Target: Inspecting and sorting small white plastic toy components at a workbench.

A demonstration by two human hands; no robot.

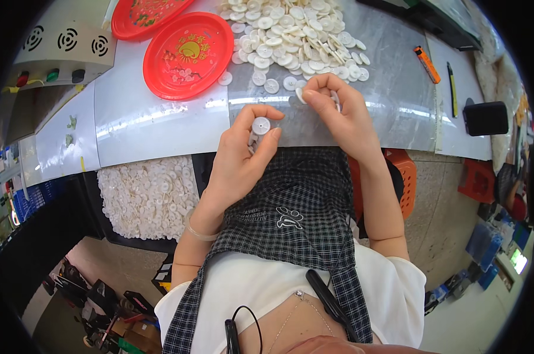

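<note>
We saw the grey desk (390, 112) carrying a pile of white discs (299, 32), with a red plate (187, 56) to the pile's left. Nearer us were our left hand (238, 154) and our right hand (346, 121). The left grip was clamped on a round white disc (261, 125), more white pieces (253, 140) tucked behind it; the right grip was pinched on a tilted white disc (300, 95), just in front of the pile.

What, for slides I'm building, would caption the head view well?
White discs in left hand and right hand, a pile of similar ones beyond.
</note>
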